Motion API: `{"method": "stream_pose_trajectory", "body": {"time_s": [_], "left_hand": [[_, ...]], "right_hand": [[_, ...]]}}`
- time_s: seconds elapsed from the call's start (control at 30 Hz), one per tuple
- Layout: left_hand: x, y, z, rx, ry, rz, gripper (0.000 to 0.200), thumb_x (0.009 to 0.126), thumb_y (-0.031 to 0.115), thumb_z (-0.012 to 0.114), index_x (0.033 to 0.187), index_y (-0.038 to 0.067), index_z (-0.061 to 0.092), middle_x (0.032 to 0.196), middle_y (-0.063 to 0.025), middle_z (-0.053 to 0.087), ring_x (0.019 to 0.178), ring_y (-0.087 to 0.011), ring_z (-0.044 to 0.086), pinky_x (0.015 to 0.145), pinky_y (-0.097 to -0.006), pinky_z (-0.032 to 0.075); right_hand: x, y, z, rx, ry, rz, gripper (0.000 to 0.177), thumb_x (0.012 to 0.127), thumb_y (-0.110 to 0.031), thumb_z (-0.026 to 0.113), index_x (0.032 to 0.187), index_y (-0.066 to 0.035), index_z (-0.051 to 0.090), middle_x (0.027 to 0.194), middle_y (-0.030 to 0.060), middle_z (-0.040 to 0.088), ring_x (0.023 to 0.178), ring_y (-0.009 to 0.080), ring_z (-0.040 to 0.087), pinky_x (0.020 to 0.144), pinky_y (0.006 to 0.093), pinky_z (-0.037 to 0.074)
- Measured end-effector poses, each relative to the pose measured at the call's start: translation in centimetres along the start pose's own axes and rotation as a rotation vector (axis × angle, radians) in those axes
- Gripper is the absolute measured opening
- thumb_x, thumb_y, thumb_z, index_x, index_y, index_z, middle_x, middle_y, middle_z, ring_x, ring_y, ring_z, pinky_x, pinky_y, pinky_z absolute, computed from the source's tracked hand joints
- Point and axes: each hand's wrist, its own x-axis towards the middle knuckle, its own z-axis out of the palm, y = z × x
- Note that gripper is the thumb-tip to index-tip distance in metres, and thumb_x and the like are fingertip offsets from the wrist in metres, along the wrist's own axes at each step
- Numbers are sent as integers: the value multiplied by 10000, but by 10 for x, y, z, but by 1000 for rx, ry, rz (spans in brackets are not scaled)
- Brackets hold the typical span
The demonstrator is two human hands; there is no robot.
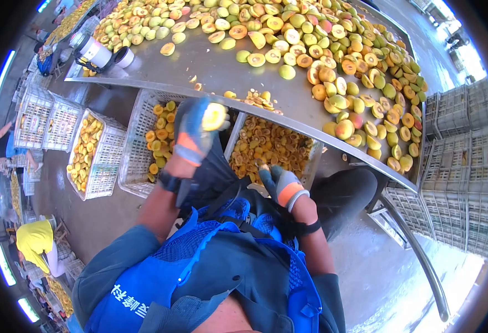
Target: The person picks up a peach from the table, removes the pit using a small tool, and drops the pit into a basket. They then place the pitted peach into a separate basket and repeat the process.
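- Blue apron [199, 266] fills the bottom centre, worn by the person bent over the crates.
- Left hand [191, 136], gloved, centre-left: fingers closed firmly round a halved yellow fruit [215, 116], lifted clear of the crates, seemingly to keep it steady.
- Right hand [280, 184], gloved, lower centre, fingers curled at the crate's near edge; whether it grips anything cannot be told.
- White crate [312, 158] of cut halves sits just under the table edge, likely to catch pieces.
- Steel table [210, 72] spans the top, heaped with fruit [332, 50] within reach.
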Motion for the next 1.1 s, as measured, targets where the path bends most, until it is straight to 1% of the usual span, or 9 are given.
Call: {"method": "stream_pose_trajectory", "body": {"time_s": [0.03, 0.1, 0.2, 0.3, 0.43, 0.67, 0.8, 0.93, 1.1], "left_hand": [[2, 18, -17, 528, -45, 385, 295, 1003, 253, 631, 1174, 14, 647, 1044, -113, 706, 926, -183, 693, 821, -321, 579], [23, 18, -62, 104, 249, -19, 280, 929, 211, 707, 1145, 37, 671, 1044, -136, 703, 951, -239, 690, 852, -358, 562], [39, 64, -56, 1589, 392, 681, 314, 876, 220, 749, 1138, 61, 683, 1059, -161, 688, 988, -312, 670, 885, -411, 538], [80, 27, -12, 907, -13, 372, 350, 874, 239, 766, 1166, 71, 672, 1108, -149, 639, 979, -284, 671, 872, -375, 554], [135, -34, 99, 823, -285, 358, 461, 887, 304, 744, 1280, 93, 625, 1295, -189, 583, 1114, -342, 630, 981, -424, 509], [195, -103, 172, 1383, -336, 378, 505, 910, 350, 691, 1355, 139, 578, 1336, -172, 588, 1218, -339, 567, 1000, -451, 485], [173, -74, 154, 271, -345, -281, 421, 953, 237, 618, 1350, 107, 570, 1204, -100, 638, 1008, -191, 647, 800, -358, 571], [123, -55, 117, -788, -355, -583, 548, 920, 214, 499, 1427, 7, 486, 1251, -170, 630, 1032, -278, 653, 913, -428, 557], [59, -17, 120, -1073, -374, -566, 653, 853, 196, 502, 1472, -5, 446, 1242, -187, 639, 1099, -340, 628, 1004, -467, 506]], "right_hand": [[-1, 3, -3, -126, 10, 42, 530, 1023, -491, 516, 1011, 17, 669, 885, 269, 697, 857, 451, 682, 756, 494, 514], [-4, 17, 3, 38, -1, 32, 536, 1025, -493, 498, 1061, 12, 675, 955, 307, 688, 962, 500, 647, 812, 488, 513], [-2, 16, 1, 7, -20, 57, 524, 1027, -482, 495, 1067, 10, 668, 965, 311, 686, 970, 505, 644, 821, 494, 512], [3, 12, -4, 42, 12, 50, 507, 1025, -471, 502, 1070, 8, 662, 954, 318, 679, 969, 508, 639, 810, 504, 511], [3, 19, -11, 80, 87, 53, 474, 1013, -461, 525, 1042, -6, 657, 914, 331, 665, 942, 520, 634, 765, 528, 514], [-6, 48, -15, 120, 198, 75, 430, 1008, -397, 573, 1070, 23, 642, 865, 307, 681, 846, 461, 689, 728, 491, 527], [0, 25, -35, 519, 330, 1, 233, 1051, -199, 553, 999, 16, 627, 748, 52, 621, 679, 83, 495, 594, 285, 447], [34, 24, -34, 1113, 275, -84, 215, 1075, -259, 522, 1079, -80, 641, 874, -40, 624, 702, 50, 556, 601, 208, 459], [46, -13, -51, 372, 447, -350, 214, 1064, -179, 521, 1188, -29, 611, 911, 8, 629, 748, 101, 591, 630, 234, 483]]}}
